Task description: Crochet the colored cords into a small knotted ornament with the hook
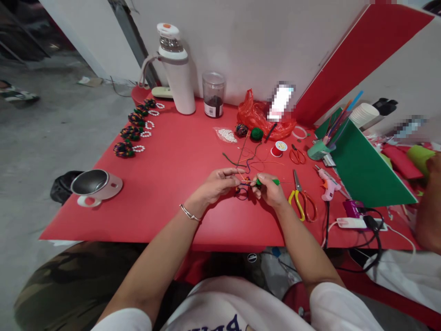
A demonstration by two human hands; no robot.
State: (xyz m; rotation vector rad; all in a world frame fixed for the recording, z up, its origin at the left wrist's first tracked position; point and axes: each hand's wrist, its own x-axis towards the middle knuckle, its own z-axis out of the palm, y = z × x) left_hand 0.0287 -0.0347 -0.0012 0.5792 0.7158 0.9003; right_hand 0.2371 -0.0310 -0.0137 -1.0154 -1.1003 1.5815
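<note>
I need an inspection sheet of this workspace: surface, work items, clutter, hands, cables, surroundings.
Surface: red tabletop, crowded at right.
Work items: yarn work in hand; green yarn ball beyond; beaded pieces at left.
Clutter: pink mug at left; pink glue gun at right.
Hands: left hand holds yarn work; right hand grips a green-handled tool.
Cables: black cable by the power strip overhangs front edge.
Surroundings: green board at right; another person's arm beyond.

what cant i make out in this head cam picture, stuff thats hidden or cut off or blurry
All in the head view:
Yarn piece: partly covered by the left hand and right hand.
Green-handled tool: tip too small, among the fingers.
Phone: screen blurred into blocks.
Red plastic bag: folds hide any contents.
Shirt lettering: cut off by the bottom edge.
</note>
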